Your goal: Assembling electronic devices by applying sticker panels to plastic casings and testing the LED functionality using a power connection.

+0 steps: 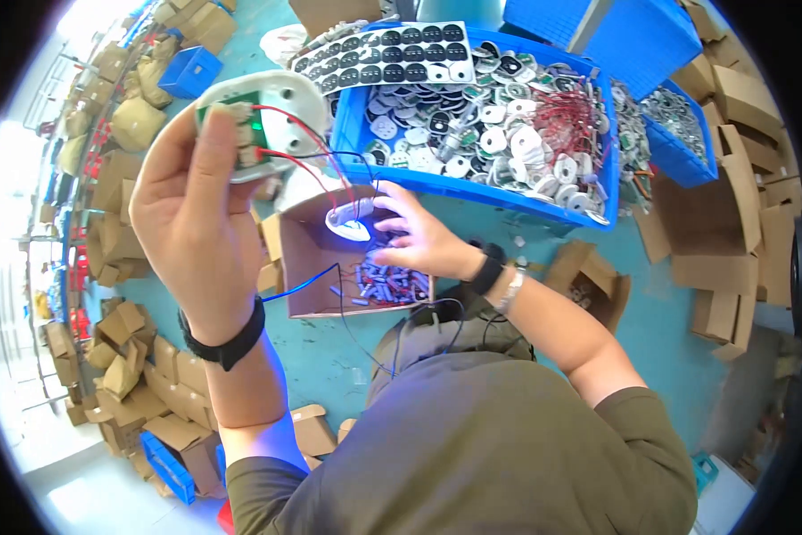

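Observation:
My left hand [196, 214] is raised at the left, its thumb and fingers pinching a white plastic housing [296, 111] with a green circuit board [251, 129] in it. A small green light glows on the board. Red and dark wires run from it down to a white round piece [347, 229] that shines blue-violet, with a pale grey cylinder [354, 210] against it. Beside these, my right hand [423, 239] has its fingers spread; the fingertips are close to the cylinder, and I cannot tell whether they touch it. Below stands a cardboard box [307, 267] containing several small cylinders with red wires [387, 281].
Ahead, a blue tray [485, 189] holds many white round parts and red wires. A sheet of black round stickers [392, 58] lies over its left corner. Another blue bin [682, 147] stands at the right. Cardboard boxes [717, 205] line the right side, and shelving with packages is at the left.

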Demonstrator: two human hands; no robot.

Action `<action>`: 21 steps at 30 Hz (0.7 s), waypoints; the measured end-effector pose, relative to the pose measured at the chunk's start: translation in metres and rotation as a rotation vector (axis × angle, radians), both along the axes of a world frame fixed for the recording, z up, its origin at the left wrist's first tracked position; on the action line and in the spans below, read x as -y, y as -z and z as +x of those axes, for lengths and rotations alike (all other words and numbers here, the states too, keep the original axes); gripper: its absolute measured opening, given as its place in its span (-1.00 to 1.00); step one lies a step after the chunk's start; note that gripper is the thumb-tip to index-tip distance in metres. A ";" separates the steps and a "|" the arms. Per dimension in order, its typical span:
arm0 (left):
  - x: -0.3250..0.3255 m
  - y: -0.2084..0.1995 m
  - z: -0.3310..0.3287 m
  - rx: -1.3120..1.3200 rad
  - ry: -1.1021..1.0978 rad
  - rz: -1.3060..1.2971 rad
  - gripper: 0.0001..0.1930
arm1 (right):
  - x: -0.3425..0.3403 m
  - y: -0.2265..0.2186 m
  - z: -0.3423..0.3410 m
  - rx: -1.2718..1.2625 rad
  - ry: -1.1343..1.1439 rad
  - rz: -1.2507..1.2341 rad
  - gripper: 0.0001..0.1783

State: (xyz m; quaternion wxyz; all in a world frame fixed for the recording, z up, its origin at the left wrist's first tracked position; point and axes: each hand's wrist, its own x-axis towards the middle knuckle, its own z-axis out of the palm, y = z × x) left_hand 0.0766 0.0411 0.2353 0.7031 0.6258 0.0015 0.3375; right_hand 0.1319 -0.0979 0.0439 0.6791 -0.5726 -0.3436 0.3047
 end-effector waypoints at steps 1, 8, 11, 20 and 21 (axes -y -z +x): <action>-0.005 -0.005 0.001 0.001 -0.025 0.009 -0.80 | -0.018 -0.006 0.000 -0.114 -0.025 -0.052 -0.06; -0.034 -0.014 0.028 -0.072 -0.320 0.096 -0.82 | -0.011 -0.013 0.049 -0.632 -0.173 0.329 -0.71; -0.046 -0.006 0.042 -0.084 -0.285 0.038 -0.81 | 0.009 -0.040 0.054 -1.089 -0.406 0.328 -0.64; -0.058 0.024 0.080 -0.163 -0.364 -0.036 -0.82 | 0.071 -0.058 0.093 -0.995 -0.295 0.386 -0.52; -0.063 0.031 0.084 -0.222 -0.410 0.028 -0.82 | 0.074 -0.058 0.099 -0.950 -0.272 0.401 -0.52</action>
